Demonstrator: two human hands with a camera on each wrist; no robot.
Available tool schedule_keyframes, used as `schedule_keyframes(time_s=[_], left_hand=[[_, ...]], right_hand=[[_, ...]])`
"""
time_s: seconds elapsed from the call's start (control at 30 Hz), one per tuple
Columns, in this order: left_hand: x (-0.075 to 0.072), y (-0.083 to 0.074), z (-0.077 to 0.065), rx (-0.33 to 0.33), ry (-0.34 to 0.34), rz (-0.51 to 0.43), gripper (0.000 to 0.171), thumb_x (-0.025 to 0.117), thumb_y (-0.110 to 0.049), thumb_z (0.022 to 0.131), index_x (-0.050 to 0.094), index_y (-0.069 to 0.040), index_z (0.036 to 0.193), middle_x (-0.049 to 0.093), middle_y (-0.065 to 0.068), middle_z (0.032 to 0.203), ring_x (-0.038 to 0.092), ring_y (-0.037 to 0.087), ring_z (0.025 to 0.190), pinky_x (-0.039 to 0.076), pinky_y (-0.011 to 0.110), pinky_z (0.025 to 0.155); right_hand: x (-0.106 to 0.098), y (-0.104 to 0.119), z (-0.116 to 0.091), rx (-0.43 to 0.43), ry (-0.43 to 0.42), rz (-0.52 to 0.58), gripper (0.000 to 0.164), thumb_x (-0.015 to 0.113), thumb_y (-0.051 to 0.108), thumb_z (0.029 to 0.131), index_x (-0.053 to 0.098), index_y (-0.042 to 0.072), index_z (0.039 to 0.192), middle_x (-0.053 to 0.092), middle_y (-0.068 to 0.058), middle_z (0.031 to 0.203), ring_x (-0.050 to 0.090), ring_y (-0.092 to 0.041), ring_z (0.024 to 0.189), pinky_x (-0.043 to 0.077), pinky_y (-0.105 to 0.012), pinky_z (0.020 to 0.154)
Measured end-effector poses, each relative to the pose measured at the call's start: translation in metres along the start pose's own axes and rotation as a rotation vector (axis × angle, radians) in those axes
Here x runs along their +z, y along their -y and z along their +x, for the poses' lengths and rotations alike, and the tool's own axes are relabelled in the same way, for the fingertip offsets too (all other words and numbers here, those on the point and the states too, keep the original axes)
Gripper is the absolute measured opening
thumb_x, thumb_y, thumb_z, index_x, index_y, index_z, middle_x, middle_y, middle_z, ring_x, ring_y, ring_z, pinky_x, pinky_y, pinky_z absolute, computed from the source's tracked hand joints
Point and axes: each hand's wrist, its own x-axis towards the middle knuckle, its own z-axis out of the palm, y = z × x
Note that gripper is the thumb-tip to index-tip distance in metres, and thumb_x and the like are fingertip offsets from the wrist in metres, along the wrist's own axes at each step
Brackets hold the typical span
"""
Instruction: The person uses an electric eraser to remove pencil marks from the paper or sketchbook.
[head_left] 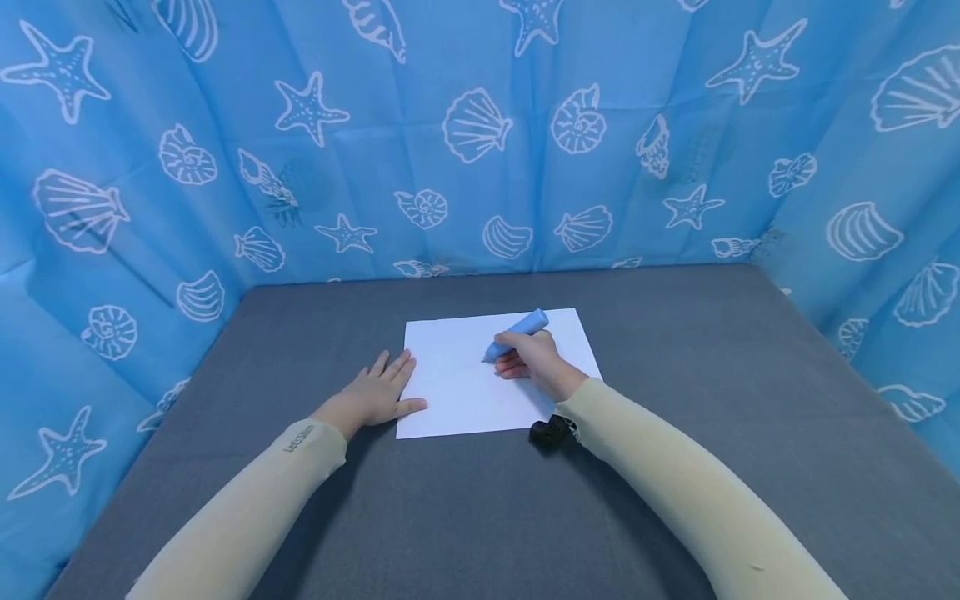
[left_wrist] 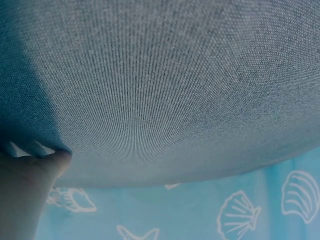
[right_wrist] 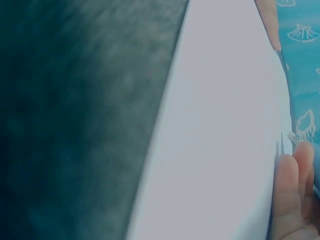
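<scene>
A white sheet of paper (head_left: 457,367) lies on the grey table. My right hand (head_left: 536,358) grips a thick blue pen-shaped tool, most like a marker (head_left: 531,322), its narrow tip slanting down to the left near the sheet's middle. Whether the tip touches the paper I cannot tell. My left hand (head_left: 378,393) lies flat with fingers spread, its thumb and fingertips over the sheet's left edge. Only part of the left hand (left_wrist: 32,182) shows in the left wrist view. In the right wrist view, curled fingers (right_wrist: 287,187) and a sliver of the marker (right_wrist: 317,167) appear beside the paper (right_wrist: 215,120).
Grey cloth (head_left: 465,508) covers the table. A blue curtain (head_left: 420,167) with white shells and starfish hangs behind and at both sides. Under the right cuff sits a small black device (head_left: 550,433), close to the paper's lower right corner.
</scene>
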Motion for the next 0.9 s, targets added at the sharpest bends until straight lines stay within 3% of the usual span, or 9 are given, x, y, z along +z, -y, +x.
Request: schedule_keyframes(time_s=[0.33,0.9], left_hand=[[-0.0003,-0.0012,-0.0035,0.003,-0.017,-0.025,0.088,0.039,-0.062,0.097,0.009,-0.004,0.156,0.003,0.014,0.162,-0.003,0.042,0.146,0.009,0.06,0.113],[0.0012,0.0003,-0.0029,0.011,-0.018,-0.016,0.087,0.038,-0.061,0.098,0.01,-0.003,0.156,0.003,0.015,0.162,-0.002,0.043,0.145,0.01,0.061,0.113]], right_hand=[[-0.0044,-0.0011,0.0003,0.005,0.017,-0.022,0.026,0.063,0.016,0.091,0.064,-0.007,0.103,0.065,-0.01,0.07,0.064,-0.015,0.058,0.056,-0.026,0.058],[0.0027,-0.0019,-0.0003,-0.002,-0.059,-0.059,0.022,0.062,0.011,0.089,0.062,-0.008,0.101,0.064,-0.01,0.065,0.062,-0.014,0.052,0.055,-0.025,0.053]])
